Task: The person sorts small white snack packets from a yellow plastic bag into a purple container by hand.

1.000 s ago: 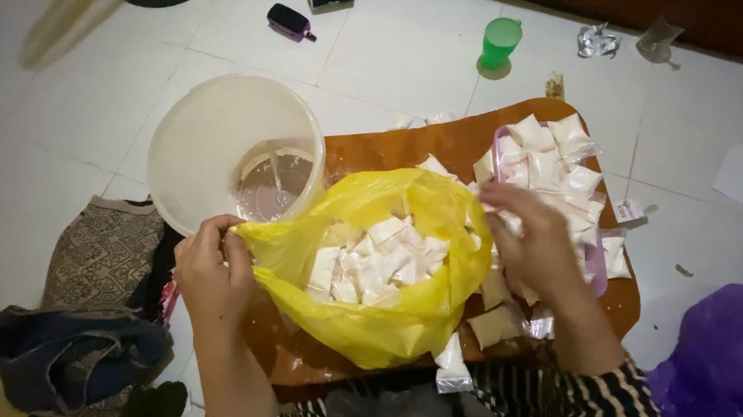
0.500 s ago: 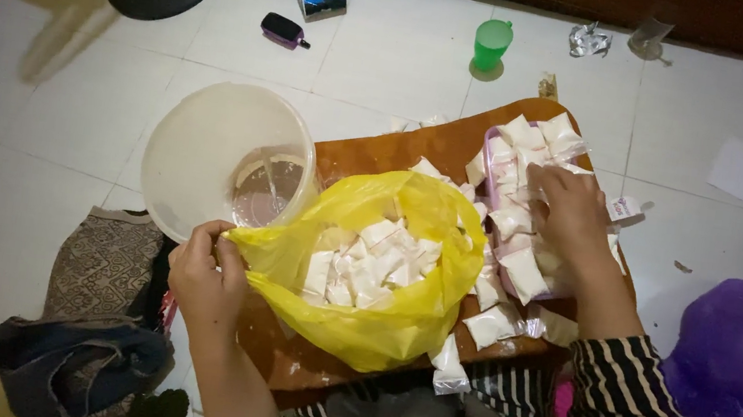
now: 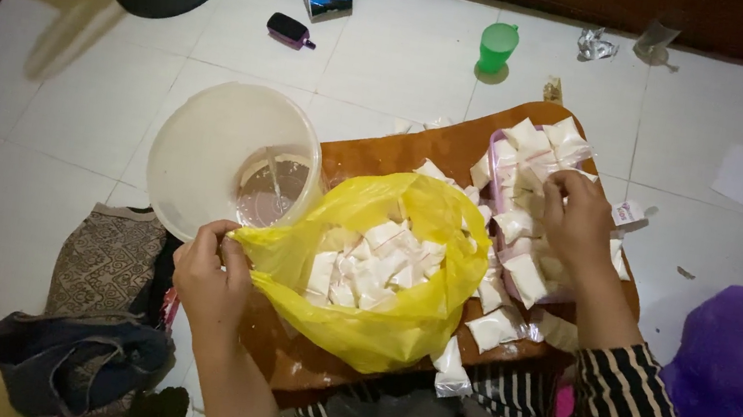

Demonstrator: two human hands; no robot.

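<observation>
Partly hidden tray (image 3: 498, 149) (under packets (image 3: 532, 148))

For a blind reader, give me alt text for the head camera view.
The left hand holds open a yellow bag of white packets while the right hand reaches into a pink tray of more packets, on a wooden board.

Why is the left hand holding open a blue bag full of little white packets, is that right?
Not quite: the bag is yellow, not blue, as the head view shows. The left hand does hold its edge open, and little white packets do fill it.
</observation>
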